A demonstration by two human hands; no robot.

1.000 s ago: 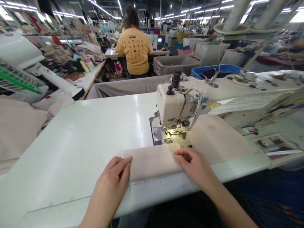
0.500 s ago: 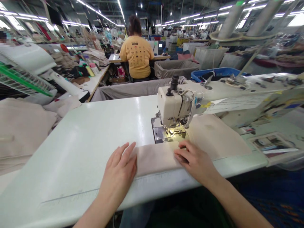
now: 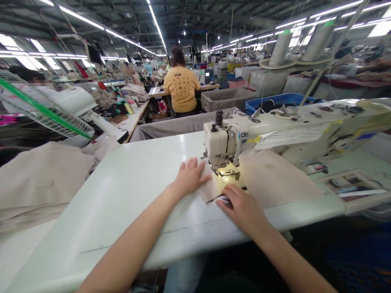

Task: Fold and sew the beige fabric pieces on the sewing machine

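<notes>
A beige fabric piece lies at the needle area of a white sewing machine. My left hand rests flat on its left part, fingers stretched and thumb apart. In front of the presser foot, my right hand curls at the near edge of the fabric. Something small and dark shows between its thumb and fingers, too hidden to name. More beige fabric spreads flat to the right, under the machine arm. Lamplight falls yellow on the needle plate.
Folded beige cloth is stacked at the left, near a white fan with a green-edged guard. Thread cones stand at the right above a blue basket. A person in a yellow shirt sits ahead, facing away.
My left hand has moved right and forward, to beside the presser foot. The fabric at the needle has turned, its strip now running away from me. My right hand stays near the needle.
</notes>
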